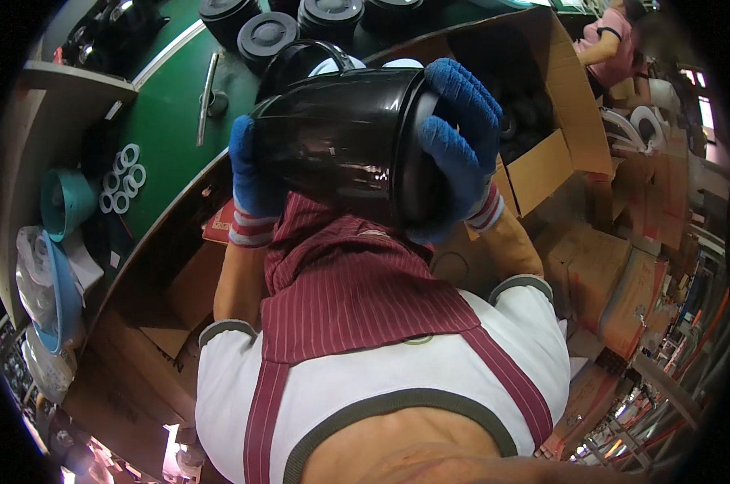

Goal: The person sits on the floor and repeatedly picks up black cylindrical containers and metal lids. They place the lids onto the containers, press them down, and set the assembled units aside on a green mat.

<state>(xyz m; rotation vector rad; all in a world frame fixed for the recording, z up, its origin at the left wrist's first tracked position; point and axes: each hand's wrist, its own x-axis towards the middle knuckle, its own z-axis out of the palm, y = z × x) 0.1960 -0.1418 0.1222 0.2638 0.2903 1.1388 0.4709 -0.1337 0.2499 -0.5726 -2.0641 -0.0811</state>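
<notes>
A glossy black jug-like vessel (332, 133) with a loop handle (288, 60) lies tilted on its side between my two hands, in front of my striped maroon apron (365, 298). My left hand (254, 194), in a blue glove with a striped cuff, is closed on its left end; most of those fingers are hidden behind it. My right hand (471, 153), gloved alike, wraps its fingers over the wide black rim at the right end. The vessel is held above the edge of a green worktable (171, 121).
Several black lidded containers (268, 36) stand at the table's far side. A metal rod (207, 101), white rings (129, 177) and a teal bowl (64, 202) are to the left. An open cardboard box (579, 113) with dark parts is right; a person in pink (611, 48) is beyond it.
</notes>
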